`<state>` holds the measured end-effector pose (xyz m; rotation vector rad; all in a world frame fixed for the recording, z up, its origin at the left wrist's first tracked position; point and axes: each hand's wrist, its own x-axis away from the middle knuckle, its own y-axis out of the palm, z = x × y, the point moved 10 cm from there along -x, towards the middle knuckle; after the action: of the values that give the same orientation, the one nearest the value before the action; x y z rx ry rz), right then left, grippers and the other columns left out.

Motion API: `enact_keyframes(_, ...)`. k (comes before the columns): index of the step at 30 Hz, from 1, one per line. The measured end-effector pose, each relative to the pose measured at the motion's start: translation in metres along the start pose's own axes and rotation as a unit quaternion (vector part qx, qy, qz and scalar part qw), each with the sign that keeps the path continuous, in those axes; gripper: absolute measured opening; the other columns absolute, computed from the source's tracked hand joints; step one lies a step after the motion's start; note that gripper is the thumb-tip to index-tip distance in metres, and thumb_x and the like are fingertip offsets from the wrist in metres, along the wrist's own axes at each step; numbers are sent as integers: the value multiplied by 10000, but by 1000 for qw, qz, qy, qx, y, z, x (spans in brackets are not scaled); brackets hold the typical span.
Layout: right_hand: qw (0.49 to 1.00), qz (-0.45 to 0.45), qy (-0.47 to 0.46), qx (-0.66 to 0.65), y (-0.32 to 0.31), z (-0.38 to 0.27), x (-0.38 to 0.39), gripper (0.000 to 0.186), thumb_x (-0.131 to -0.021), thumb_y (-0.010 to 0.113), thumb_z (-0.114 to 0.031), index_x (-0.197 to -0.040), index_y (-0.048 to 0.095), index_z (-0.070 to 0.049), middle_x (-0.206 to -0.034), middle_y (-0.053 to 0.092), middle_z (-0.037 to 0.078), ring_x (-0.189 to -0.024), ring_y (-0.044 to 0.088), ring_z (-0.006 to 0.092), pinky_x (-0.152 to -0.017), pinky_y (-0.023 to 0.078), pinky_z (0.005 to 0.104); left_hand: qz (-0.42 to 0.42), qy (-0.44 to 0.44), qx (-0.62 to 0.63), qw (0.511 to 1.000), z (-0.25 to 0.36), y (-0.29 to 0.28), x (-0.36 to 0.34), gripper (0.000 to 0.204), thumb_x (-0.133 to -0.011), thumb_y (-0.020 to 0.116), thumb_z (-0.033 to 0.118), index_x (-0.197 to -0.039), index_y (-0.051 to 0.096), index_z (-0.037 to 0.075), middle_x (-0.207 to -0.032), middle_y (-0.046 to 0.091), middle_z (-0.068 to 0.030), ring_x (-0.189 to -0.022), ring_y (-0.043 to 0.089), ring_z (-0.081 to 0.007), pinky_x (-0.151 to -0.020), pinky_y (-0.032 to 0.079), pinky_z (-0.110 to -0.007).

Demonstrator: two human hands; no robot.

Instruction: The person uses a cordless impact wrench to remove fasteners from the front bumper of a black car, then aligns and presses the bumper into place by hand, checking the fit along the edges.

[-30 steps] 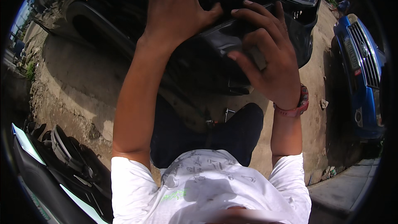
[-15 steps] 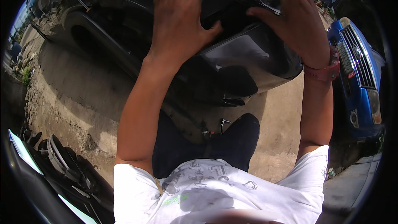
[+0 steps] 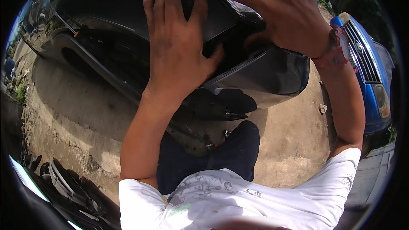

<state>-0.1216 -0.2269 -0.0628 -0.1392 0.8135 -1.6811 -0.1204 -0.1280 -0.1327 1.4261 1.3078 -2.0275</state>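
My left hand (image 3: 174,47) rests with fingers spread on a glossy black vehicle body panel (image 3: 110,4), its thumb by a dark gap. My right hand (image 3: 287,19), a red watch (image 3: 339,42) at its wrist, is open across the edge of a clear lamp cover (image 3: 236,0), index finger stretched left toward my left hand, thumb blurred inside the gap. Below both hands runs the lower black bumper section (image 3: 272,79). On the ground by my dark-trousered knees lie a metal tool (image 3: 227,134) and a small orange-tipped tool (image 3: 209,145).
A blue vehicle (image 3: 368,72) with a chrome grille stands at the right. A motorbike with a black seat (image 3: 36,206) is at the lower left. Concrete and dirt ground (image 3: 85,119) has a broken edge at the left. A small stone (image 3: 322,108) lies at the right.
My right hand has moved up and right, fingers spreading over the lamp edge. My left hand and the black panel sit lower in the picture, with more of the left fingers showing.
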Motion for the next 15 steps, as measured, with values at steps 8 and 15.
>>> enact_keyframes(8, 989, 106, -48, 94, 19, 9, 1, 1320, -528, 944, -635, -1659, 343, -317, -1666, 397, 140, -1593, 317, 327, -1310, 99, 664, 87, 76, -90, 989, -17, 21, 4, 1060, -705, 911, 293, -1617, 411, 89, -1671, 266, -270, -1590, 201, -483, -1270, 198, -679)
enact_keyframes(15, 999, -6, -14, -42, -4, 4, 5, 1223, -666, 907, -573, -1678, 283, -283, -1684, 374, 152, -1616, 264, 340, -1309, 75, 658, 3, 37, -42, 998, 0, 3, -1, 1096, -703, 916, 318, -1634, 382, 90, -1684, 250, -260, -1594, 192, -485, -1268, 189, -693)
